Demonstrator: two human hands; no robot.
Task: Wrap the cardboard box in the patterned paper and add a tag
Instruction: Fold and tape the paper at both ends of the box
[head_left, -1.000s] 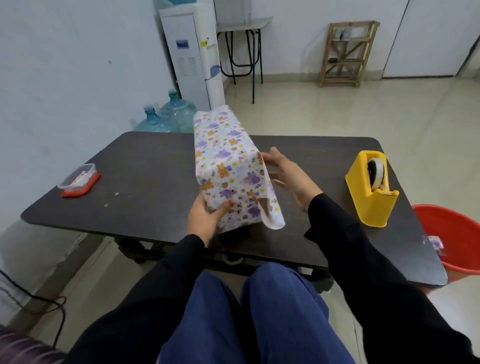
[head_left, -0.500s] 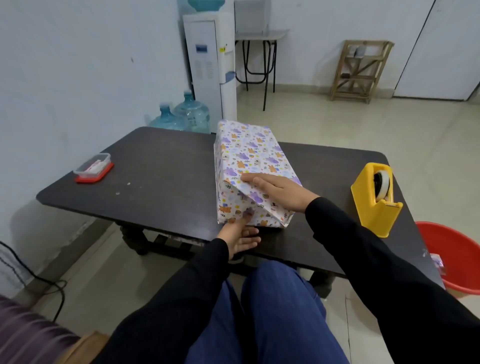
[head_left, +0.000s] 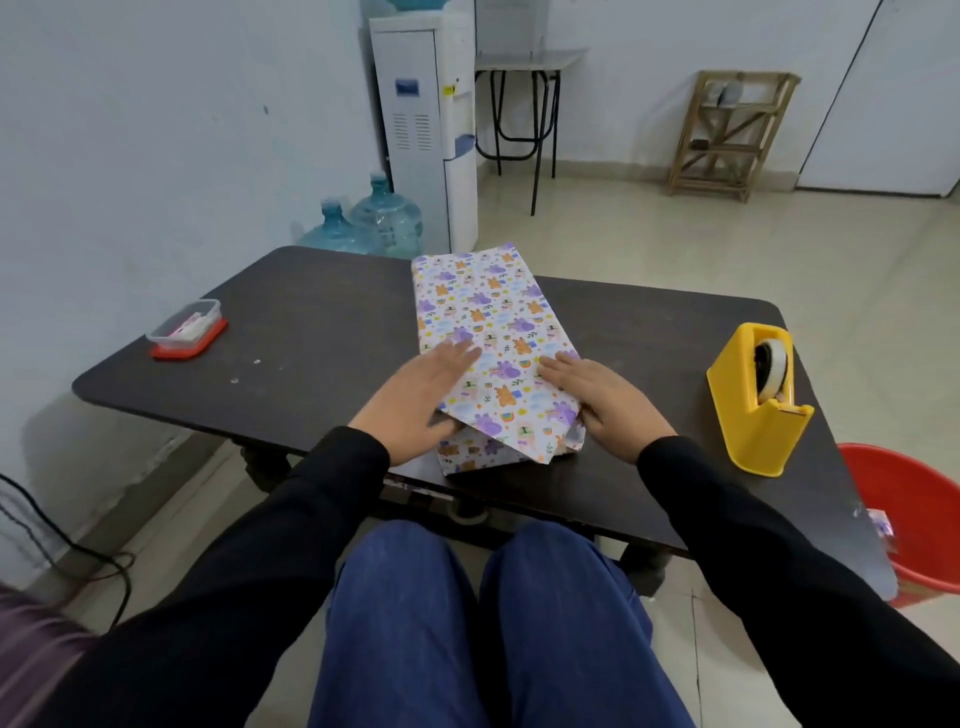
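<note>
Handling: the box (head_left: 488, 322) looks light and stiff to me. The paper over it seems thin and slick, quick to crease or tear at a corner.
Where to take hold: I'd say by the two long sides with flat palms, so the wrap stays taut. The near-end flap (head_left: 519, 441) wants a light pinch at its point, not a tug.
Looks: white paper with purple and orange animal figures covers the top and long sides. The near flap is folded down to a point, with no tape that I can see. I can't make out the far end.
Place: it lies lengthwise on the dark worktop (head_left: 322, 322), close to the front edge, right before the seated person.
Left grip (head_left: 415, 400): spread flat with straight fingers, pressing the top by the left edge and clasping nothing.
Right grip (head_left: 608, 405): likewise flat, pressing the right edge near the flap's corner.
Tape dispenser (head_left: 753, 400): yellow, on the worktop to the right, apart from the box.
Container (head_left: 184, 330): clear with a red lid, far left; contents too small to tell.
Bucket (head_left: 909, 509): red, on the floor past the right end.
Stage: end-folding, I reckon; taping and the tag not yet done.
</note>
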